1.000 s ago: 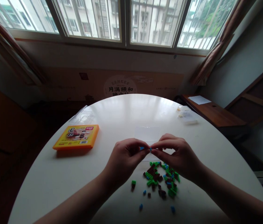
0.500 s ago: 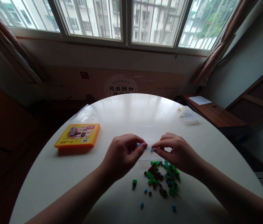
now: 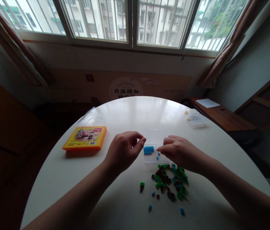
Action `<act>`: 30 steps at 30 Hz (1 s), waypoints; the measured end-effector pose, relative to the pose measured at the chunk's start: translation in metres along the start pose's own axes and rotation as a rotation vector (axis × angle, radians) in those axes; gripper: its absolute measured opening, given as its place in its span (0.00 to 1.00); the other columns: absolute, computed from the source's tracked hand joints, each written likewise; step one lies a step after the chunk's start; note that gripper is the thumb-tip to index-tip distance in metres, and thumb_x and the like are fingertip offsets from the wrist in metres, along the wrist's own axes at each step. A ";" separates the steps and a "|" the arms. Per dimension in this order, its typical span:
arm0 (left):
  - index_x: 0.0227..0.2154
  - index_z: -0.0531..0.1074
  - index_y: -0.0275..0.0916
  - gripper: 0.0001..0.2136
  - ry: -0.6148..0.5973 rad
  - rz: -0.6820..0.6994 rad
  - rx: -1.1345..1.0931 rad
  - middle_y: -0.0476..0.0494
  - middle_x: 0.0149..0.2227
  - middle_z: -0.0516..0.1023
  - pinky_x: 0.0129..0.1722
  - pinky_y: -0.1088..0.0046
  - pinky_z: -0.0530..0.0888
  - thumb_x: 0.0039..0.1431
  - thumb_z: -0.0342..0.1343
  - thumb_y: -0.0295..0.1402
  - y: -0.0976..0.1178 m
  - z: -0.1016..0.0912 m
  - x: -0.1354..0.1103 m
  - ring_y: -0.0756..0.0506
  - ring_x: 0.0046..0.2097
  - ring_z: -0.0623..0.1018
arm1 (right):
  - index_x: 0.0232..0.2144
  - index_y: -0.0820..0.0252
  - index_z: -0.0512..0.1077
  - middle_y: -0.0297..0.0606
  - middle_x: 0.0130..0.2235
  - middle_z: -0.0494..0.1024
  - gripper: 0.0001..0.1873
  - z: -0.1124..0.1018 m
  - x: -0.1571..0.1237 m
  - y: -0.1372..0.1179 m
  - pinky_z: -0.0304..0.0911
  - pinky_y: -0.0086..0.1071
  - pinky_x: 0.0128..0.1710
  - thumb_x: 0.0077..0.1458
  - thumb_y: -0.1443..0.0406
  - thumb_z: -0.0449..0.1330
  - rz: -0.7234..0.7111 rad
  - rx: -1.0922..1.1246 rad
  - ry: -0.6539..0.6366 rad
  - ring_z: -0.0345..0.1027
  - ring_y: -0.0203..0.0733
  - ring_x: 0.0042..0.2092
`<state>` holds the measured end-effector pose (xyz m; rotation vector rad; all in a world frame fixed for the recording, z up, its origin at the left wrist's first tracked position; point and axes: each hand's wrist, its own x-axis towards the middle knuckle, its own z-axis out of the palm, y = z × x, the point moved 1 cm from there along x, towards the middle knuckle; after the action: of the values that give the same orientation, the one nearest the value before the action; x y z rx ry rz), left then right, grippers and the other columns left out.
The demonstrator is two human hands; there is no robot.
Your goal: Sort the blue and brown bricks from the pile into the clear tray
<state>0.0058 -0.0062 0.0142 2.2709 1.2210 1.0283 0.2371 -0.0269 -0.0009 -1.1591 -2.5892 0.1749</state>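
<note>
A clear plastic case (image 3: 156,162) lies with its lid raised in the middle of the table. Inside it, small blue building bricks form a tight block (image 3: 148,150) at the left, and a few loose blue bricks (image 3: 157,158) lie to the right. My left hand (image 3: 124,150) is pinched at thumb and forefinger, just left of the case and above the block. Over the case's right side my right hand (image 3: 181,151) is closed, its fingertips together near the loose bricks. Whatever either pinch holds is too small to make out.
Green, brown and blue bricks are heaped (image 3: 170,180) in front of the case, with several strays nearer me. An orange and yellow game box (image 3: 86,138) sits at the left, beside clear plastic packaging (image 3: 89,117). Another clear box (image 3: 197,120) lies at the far right.
My left hand has moved away from over the case, up and to the left, uncovering the blue block. My right hand stays near the loose bricks. The view has shifted slightly.
</note>
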 end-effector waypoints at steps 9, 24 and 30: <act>0.34 0.78 0.40 0.15 -0.342 -0.221 0.213 0.42 0.35 0.81 0.27 0.71 0.67 0.62 0.50 0.43 -0.006 0.006 0.001 0.43 0.33 0.76 | 0.40 0.52 0.80 0.36 0.32 0.75 0.16 -0.007 -0.006 -0.008 0.60 0.33 0.33 0.54 0.73 0.57 0.092 -0.024 -0.029 0.66 0.39 0.34; 0.42 0.76 0.40 0.19 -0.398 -0.271 0.232 0.39 0.41 0.81 0.32 0.69 0.69 0.61 0.49 0.48 -0.011 0.017 -0.004 0.40 0.39 0.78 | 0.35 0.51 0.80 0.36 0.31 0.74 0.10 0.004 0.006 -0.005 0.56 0.33 0.32 0.58 0.69 0.59 0.045 -0.080 0.044 0.65 0.38 0.33; 0.45 0.75 0.40 0.18 -0.401 -0.269 0.231 0.39 0.40 0.80 0.33 0.68 0.70 0.62 0.49 0.45 -0.013 0.020 -0.004 0.40 0.39 0.78 | 0.32 0.50 0.80 0.35 0.30 0.75 0.07 0.004 0.007 -0.002 0.55 0.32 0.30 0.57 0.67 0.62 0.036 -0.079 -0.041 0.64 0.38 0.32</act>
<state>0.0121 -0.0015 -0.0092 2.2465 1.4665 0.3276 0.2305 -0.0232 -0.0026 -1.2430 -2.6335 0.1057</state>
